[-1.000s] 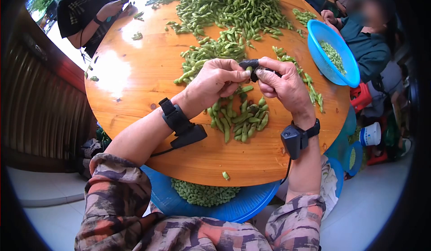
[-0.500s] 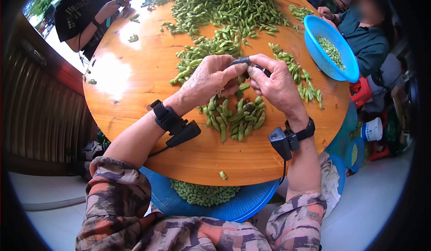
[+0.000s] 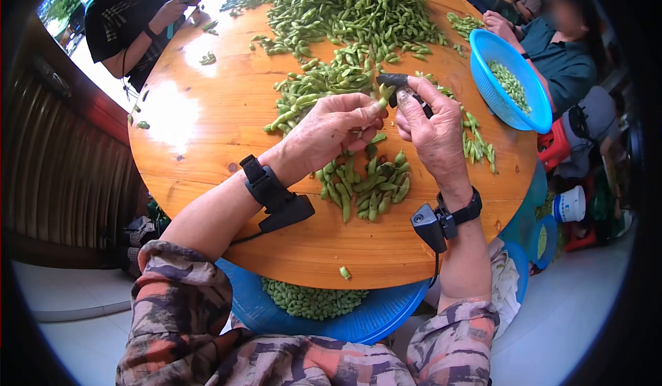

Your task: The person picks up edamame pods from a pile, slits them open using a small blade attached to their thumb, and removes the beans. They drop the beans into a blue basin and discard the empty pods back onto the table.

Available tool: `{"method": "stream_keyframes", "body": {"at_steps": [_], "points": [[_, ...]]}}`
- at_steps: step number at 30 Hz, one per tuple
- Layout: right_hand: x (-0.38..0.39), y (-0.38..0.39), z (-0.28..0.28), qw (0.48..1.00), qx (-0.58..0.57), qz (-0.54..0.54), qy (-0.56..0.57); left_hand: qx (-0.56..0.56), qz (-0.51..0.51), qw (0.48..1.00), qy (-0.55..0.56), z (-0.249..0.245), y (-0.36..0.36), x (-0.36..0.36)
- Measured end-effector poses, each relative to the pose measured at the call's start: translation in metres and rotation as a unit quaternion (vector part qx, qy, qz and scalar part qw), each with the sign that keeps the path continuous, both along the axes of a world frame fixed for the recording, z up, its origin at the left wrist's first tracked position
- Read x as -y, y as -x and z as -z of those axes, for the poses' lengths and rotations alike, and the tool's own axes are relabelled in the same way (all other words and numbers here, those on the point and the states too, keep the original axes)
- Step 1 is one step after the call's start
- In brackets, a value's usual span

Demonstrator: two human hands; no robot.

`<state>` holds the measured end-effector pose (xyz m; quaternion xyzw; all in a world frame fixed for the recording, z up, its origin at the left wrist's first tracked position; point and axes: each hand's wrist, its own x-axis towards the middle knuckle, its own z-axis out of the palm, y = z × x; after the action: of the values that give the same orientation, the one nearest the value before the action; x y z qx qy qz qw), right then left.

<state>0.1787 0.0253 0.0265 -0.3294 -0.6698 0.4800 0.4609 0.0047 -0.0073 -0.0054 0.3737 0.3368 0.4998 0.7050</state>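
Note:
My left hand (image 3: 343, 122) pinches a green soybean pod (image 3: 385, 95) between thumb and fingers, above the table. Right beside it, my right hand (image 3: 429, 120) is closed, its index fingertip covered in black wrapping (image 3: 393, 80). Another black piece (image 3: 425, 108) shows between its thumb and fingers; what it is I cannot make out. Below both hands lies a small heap of soybean pods (image 3: 372, 186) on the wooden table (image 3: 289, 248). A larger pile of pods (image 3: 345, 6) covers the far side, trailing toward my hands.
Under the table's near edge, a blue basin (image 3: 396, 310) holds shelled beans (image 3: 314, 298). A blue basket (image 3: 510, 103) with beans sits at the right edge. One person (image 3: 131, 20) works at the far left, another (image 3: 562, 55) at the right. A single bean (image 3: 345, 273) lies near the front edge.
My hands have moved slightly apart, and the right index finger has lifted. The pod in my left fingers now shows; before, the fingers and black wrapping covered that spot.

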Motion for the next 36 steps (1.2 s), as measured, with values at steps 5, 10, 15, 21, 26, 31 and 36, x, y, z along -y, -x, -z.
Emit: {"method": "stream_keyframes", "body": {"at_steps": [5,10,15,21,26,31,36], "points": [[-0.013,-0.009,0.002,0.957,-0.14,-0.148,0.207,-0.004,-0.075,0.997,-0.036,-0.003,0.003,-0.002],[-0.01,-0.008,0.001,0.947,-0.114,-0.185,0.236,-0.074,-0.062,0.994,-0.053,-0.008,0.007,0.001],[-0.013,-0.009,0.006,0.955,-0.092,-0.171,0.225,-0.046,-0.045,0.997,-0.031,-0.005,0.005,0.001],[-0.008,-0.008,0.0,0.927,-0.167,-0.202,0.268,0.142,0.001,0.99,0.012,0.005,0.001,0.002],[-0.012,-0.006,0.006,0.946,-0.117,-0.182,0.243,-0.088,0.002,0.996,-0.015,-0.008,0.009,-0.004],[-0.001,0.0,0.007,0.976,-0.004,-0.126,0.178,-0.276,-0.051,0.956,-0.083,-0.017,0.01,-0.001],[0.003,0.008,0.008,0.987,0.032,-0.07,0.138,-0.336,-0.052,0.93,-0.137,-0.014,0.01,-0.003]]}}
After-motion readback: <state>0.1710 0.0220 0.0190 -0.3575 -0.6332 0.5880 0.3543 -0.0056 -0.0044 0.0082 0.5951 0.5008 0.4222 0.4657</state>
